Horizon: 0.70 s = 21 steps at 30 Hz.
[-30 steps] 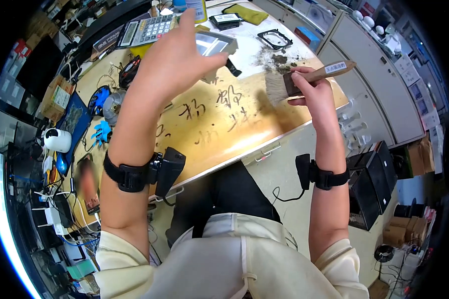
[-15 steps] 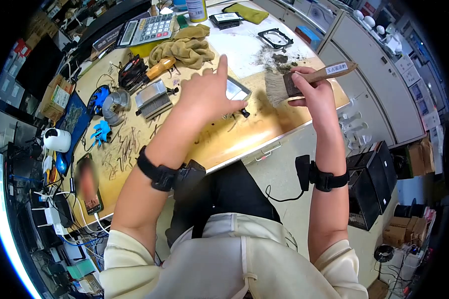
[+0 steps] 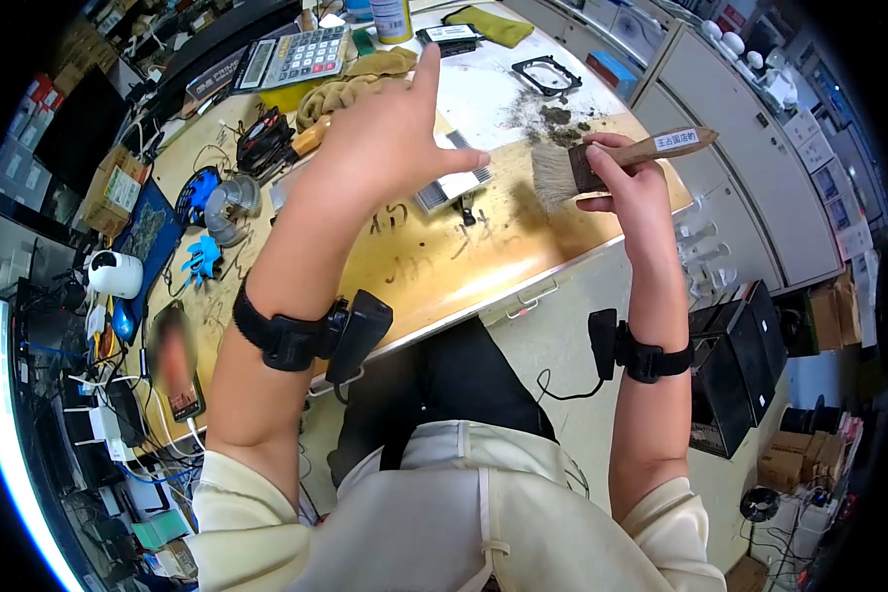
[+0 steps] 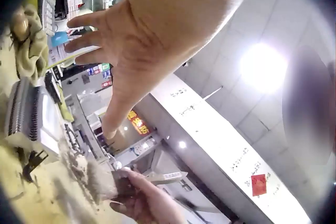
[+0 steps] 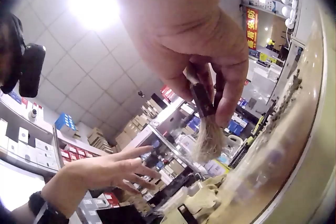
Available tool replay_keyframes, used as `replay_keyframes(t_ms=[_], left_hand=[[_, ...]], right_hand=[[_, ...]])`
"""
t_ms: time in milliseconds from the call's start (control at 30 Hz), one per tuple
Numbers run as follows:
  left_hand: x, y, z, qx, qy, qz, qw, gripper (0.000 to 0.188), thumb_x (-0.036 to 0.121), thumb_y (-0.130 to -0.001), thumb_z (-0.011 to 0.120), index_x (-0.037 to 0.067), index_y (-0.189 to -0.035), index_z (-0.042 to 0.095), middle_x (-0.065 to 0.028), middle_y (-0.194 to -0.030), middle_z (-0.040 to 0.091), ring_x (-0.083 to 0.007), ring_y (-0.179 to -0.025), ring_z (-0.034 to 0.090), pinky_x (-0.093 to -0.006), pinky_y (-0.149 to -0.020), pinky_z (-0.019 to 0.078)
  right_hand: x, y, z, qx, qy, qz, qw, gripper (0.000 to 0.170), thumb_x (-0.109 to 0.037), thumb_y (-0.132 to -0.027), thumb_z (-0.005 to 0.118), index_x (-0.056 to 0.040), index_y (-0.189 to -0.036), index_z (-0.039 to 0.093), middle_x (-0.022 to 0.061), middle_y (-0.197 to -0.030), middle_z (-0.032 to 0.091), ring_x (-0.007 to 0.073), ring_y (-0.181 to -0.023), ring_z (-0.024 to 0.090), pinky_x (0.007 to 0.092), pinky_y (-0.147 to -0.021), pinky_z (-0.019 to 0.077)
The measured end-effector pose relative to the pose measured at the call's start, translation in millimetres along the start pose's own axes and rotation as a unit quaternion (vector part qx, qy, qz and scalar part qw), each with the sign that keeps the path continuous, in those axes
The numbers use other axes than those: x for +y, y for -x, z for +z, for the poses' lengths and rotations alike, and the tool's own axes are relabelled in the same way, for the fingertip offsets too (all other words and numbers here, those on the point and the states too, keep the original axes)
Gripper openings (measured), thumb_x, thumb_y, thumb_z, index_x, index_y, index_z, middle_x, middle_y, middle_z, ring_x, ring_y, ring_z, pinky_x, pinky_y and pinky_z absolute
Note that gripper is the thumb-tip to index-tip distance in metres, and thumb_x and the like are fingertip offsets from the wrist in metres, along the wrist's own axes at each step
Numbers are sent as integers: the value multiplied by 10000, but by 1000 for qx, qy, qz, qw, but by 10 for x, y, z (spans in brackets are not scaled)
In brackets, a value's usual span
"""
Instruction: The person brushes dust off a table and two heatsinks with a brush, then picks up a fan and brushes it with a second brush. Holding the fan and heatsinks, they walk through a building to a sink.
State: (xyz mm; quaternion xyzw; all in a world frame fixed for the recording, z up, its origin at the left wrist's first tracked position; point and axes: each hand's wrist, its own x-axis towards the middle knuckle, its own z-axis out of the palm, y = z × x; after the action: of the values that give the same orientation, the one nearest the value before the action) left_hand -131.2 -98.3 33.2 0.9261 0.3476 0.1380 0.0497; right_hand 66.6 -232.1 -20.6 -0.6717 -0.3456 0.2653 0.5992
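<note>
My left hand (image 3: 385, 138) is spread in the air, thumb and index finger extended, holding nothing. Below it on the table lies a finned metal heatsink (image 3: 454, 189) with a black clip. The left wrist view shows a gap between the hand (image 4: 121, 45) and the heatsink (image 4: 26, 116). In my right hand (image 3: 633, 183), fingers and thumb grip a flat wooden-handled brush (image 3: 661, 146) near its dark ferrule. Its pale bristles (image 3: 553, 176) point left, above the table near its right edge. The right wrist view shows the fingers around the brush (image 5: 202, 100).
Loose dark dust (image 3: 555, 115) and a black square frame (image 3: 546, 75) lie on the white sheet at the back. Toward the left are a calculator (image 3: 296, 59), a tan cloth glove (image 3: 340, 99), a black fan (image 3: 264, 141), blue fan blades (image 3: 202, 259) and a phone (image 3: 180, 365).
One second ago the heatsink was raised at my left hand; half a second ago it was down on the table. My left hand has since risen away from it. The right hand has barely moved.
</note>
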Motion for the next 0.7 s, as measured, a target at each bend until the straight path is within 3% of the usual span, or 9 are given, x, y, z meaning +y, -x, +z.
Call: replay_keyframes(t_ms=[67, 200, 233, 467, 500, 533, 633, 667, 700], left_hand=[[68, 39, 4, -76, -5, -35, 997, 994, 449, -671, 718, 23, -1401, 195, -289, -1104, 548, -390, -999, 565, -406, -853, 453], [-20, 45, 420, -81, -36, -11, 996, 995, 438, -665, 711, 31, -1405, 186, -265, -1073, 567, -373, -977, 575, -389, -831, 466], [-35, 12, 451, -139, 4, -13, 990, 967, 393, -648, 730, 26, -1389, 230, -255, -1105, 553, -360, -997, 565, -379, -834, 463], [-329, -65, 459, -20, 129, -36, 991, 890, 396, -621, 758, -27, -1305, 378, -233, -1181, 521, -329, -1072, 535, -357, -912, 426], [-389, -66, 444, 64, 141, -47, 987, 896, 448, -637, 742, -38, -1299, 383, -227, -1190, 521, -314, -1069, 543, -352, -920, 423], [-371, -57, 298, 70, 177, -98, 977, 878, 497, -666, 710, -41, -1288, 403, -218, -1157, 543, -281, -1013, 571, -343, -881, 441], [-451, -60, 8, 137, 311, -53, 939, 662, 516, -674, 694, -35, -1029, 600, -117, -800, 652, -174, -719, 631, -287, -683, 486], [-470, -39, -26, 132, 341, -79, 927, 660, 528, -692, 683, -34, -1027, 599, -113, -818, 645, -160, -708, 623, -264, -661, 482], [-418, 15, -95, 143, 371, -94, 913, 665, 533, -704, 675, -39, -1033, 593, -102, -825, 640, -157, -715, 619, -260, -651, 478]], right_hand=[[-19, 25, -5, -2, 0, -1, 1000, 291, -215, -852, 586, -37, -1081, 582, 82, -946, 592, 157, -834, 604, 271, -574, 547], [-37, 61, 7, -6, 0, 0, 1000, 293, -216, -853, 587, -33, -1082, 580, 81, -944, 591, 156, -835, 604, 271, -573, 547], [-38, 63, 12, -7, 3, 0, 1000, 293, -216, -853, 586, -32, -1081, 580, 81, -945, 591, 155, -833, 604, 271, -573, 547], [-8, 75, 103, -5, 23, -15, 1000, 265, -186, -813, 608, -5, -1006, 597, 83, -877, 615, 140, -766, 609, 263, -508, 534], [-5, 82, 141, 5, 52, -31, 998, 266, -188, -804, 610, -2, -994, 603, 90, -852, 622, 135, -740, 611, 254, -493, 525], [4, 88, 207, -5, 53, -26, 998, 269, -190, -798, 613, 2, -986, 608, 92, -840, 626, 136, -729, 611, 260, -507, 525], [5, 123, 570, -59, 44, -27, 997, 279, -195, -777, 625, 14, -962, 622, 109, -799, 641, 154, -702, 619, 295, -571, 522], [-6, 157, 768, -94, 31, -36, 994, 283, -194, -767, 629, 18, -954, 628, 121, -782, 648, 169, -698, 626, 317, -610, 520], [25, 192, 981, -130, 30, -39, 990, 280, -188, -781, 624, 24, -963, 619, 112, -808, 640, 154, -678, 620, 285, -555, 518]])
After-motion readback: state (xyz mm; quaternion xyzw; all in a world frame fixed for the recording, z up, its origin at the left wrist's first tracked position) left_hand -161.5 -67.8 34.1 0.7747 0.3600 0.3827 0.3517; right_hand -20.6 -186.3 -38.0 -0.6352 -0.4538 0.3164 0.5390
